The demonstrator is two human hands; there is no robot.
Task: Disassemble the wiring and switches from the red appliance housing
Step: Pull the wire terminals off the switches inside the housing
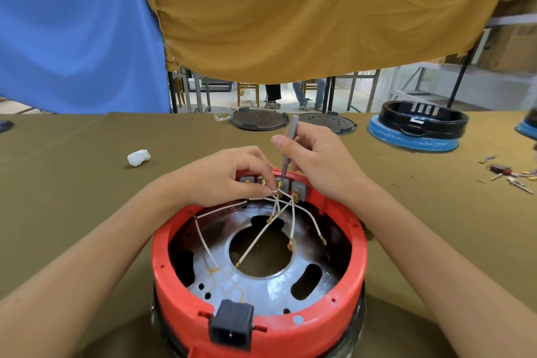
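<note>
1. A person is working over a red appliance housing (258, 311), which is sitting upturned on an olive-covered table (72, 183) at the near edge, its open underside facing the camera so the wiring is within reach.
2. The left hand (223, 177) is pinching a white wire (293, 219) at its brass terminal, apparently steadying the connector for release.
3. The right hand (316, 160) is gripping a slim grey screwdriver (287, 148) nearly upright, its tip resting at the row of grey switches (279, 184) along the housing's far wall (whether it is seated in a terminal is hard to tell from here).
4. Several white wires are fanning from the switches across the metal base, and a black power socket (231, 325) is sitting in the near rim.
5. Loose terminals (511, 174) are lying well apart to the right, beside black housing parts (421, 122), suggesting removed pieces are being set aside there.
</note>
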